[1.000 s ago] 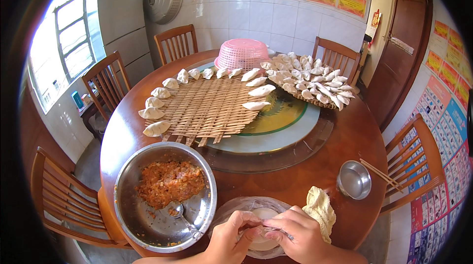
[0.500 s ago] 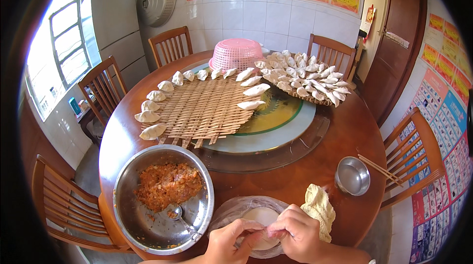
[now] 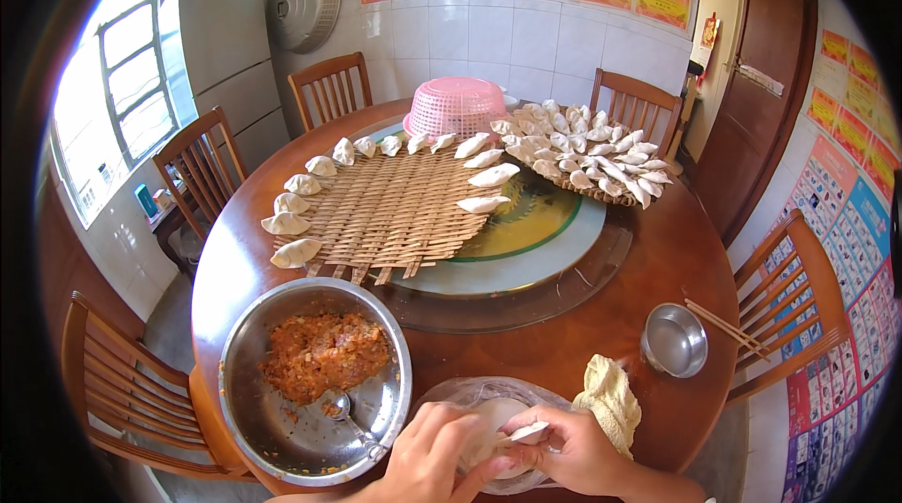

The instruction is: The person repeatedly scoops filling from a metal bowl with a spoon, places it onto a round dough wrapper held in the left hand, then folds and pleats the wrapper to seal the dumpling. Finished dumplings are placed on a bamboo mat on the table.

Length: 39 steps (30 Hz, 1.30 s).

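Close to the table's near edge, my right hand (image 3: 578, 451) pinches a white dumpling (image 3: 530, 432) between thumb and fingers. Against its other side, my left hand (image 3: 437, 447) is closed with the thumb forward; the fingers hide much of the dumpling. Beneath both hands, pale round dough wrappers (image 3: 503, 409) lie in a clear plastic bag (image 3: 453, 392). To the left stands a steel bowl (image 3: 232, 376) with orange-red filling (image 3: 324, 353) and a spoon (image 3: 357, 428). A woven tray (image 3: 385, 212) carries finished dumplings along its left, far and right edges.
A second woven tray heaped with dumplings (image 3: 583, 146) sits at the far right, beside an upturned pink basket (image 3: 456, 108). On the right are a yellow cloth (image 3: 609, 404), a small steel bowl (image 3: 674, 340) and chopsticks (image 3: 725, 326). Wooden chairs (image 3: 794, 301) surround the round table (image 3: 489, 345).
My hands have shifted from pinching fingertip to fingertip to a looser grip, with the dumpling's white edge now showing by the right thumb. The view has moved slightly.
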Tool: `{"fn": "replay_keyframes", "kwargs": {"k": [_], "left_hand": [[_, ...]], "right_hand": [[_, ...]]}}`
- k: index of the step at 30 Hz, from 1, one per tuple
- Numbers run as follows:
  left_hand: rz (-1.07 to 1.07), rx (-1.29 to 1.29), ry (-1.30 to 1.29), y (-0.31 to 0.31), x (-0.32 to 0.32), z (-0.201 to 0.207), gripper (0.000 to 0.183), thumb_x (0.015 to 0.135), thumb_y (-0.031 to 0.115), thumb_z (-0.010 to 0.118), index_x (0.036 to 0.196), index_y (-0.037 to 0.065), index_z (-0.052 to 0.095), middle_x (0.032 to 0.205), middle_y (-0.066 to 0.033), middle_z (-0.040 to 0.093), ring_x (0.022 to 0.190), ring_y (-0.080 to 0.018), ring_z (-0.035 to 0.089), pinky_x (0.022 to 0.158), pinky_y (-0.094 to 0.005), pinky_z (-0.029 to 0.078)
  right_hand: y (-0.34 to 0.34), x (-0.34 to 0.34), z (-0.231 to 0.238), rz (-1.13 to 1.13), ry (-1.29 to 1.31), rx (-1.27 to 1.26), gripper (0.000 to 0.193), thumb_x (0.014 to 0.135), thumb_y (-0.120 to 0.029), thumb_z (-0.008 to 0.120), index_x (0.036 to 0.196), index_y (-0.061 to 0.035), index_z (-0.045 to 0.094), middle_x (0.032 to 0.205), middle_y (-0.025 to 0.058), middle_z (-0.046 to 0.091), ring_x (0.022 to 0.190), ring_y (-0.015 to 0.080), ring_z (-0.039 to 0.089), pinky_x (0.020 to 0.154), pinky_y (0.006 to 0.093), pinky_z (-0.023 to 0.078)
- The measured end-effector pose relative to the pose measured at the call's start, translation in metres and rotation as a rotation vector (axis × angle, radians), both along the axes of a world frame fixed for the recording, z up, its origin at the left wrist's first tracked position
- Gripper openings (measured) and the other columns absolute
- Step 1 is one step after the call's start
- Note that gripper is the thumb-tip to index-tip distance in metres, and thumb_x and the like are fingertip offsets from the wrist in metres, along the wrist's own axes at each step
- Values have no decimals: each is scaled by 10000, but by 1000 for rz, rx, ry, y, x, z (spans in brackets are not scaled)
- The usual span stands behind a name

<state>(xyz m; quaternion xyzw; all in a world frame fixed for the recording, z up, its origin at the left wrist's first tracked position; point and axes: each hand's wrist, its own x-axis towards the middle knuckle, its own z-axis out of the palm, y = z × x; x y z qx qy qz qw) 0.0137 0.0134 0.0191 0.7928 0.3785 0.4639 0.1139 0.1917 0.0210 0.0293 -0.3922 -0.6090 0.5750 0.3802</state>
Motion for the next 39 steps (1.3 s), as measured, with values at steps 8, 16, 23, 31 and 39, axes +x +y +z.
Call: {"fn": "replay_keyframes", "kwargs": {"k": [8, 16, 23, 31, 39], "left_hand": [[-137, -81, 24, -2, 1, -4, 109, 712, 32, 575, 749, -5, 479, 678, -170, 433, 635, -363, 431, 561, -424, 382], [-197, -98, -83, -2, 0, -4, 87, 672, -48, 515, 754, -23, 498, 731, -182, 460, 658, -363, 460, 584, -411, 397], [-225, -95, -179, -1, -4, 3, 38, 735, -34, 511, 772, -38, 517, 706, -190, 466, 638, -370, 473, 565, -412, 403], [-289, -253, -153, -5, 0, 0, 59, 738, -35, 535, 780, -3, 510, 717, -186, 511, 627, -361, 516, 547, -402, 415], [-251, -280, -150, -2, -5, -1, 61, 794, -17, 521, 852, -32, 533, 726, -166, 521, 615, -317, 518, 513, -358, 415]], "right_hand": [[9, 13, 6, 297, -333, 60, 261, 804, -118, 648, 1017, 9, 566, 1065, 111, 580, 959, 179, 569, 794, 295, 464], [1, 0, -12, 345, 99, 1, 578, 796, -90, 669, 1274, -49, 346, 1214, 99, 428, 1056, 170, 503, 820, 309, 466], [-2, 1, -1, 330, 60, -104, 618, 784, -57, 664, 1296, -48, 319, 1234, 111, 410, 1081, 192, 489, 839, 319, 452], [4, 6, 10, 442, -168, 232, 641, 776, -37, 624, 1319, -26, 283, 1252, 191, 408, 1163, 308, 439, 957, 362, 354], [1, 6, 9, 438, -6, -84, 663, 780, -40, 626, 1335, -25, 263, 1250, 191, 416, 1120, 309, 480, 952, 363, 357]]}}
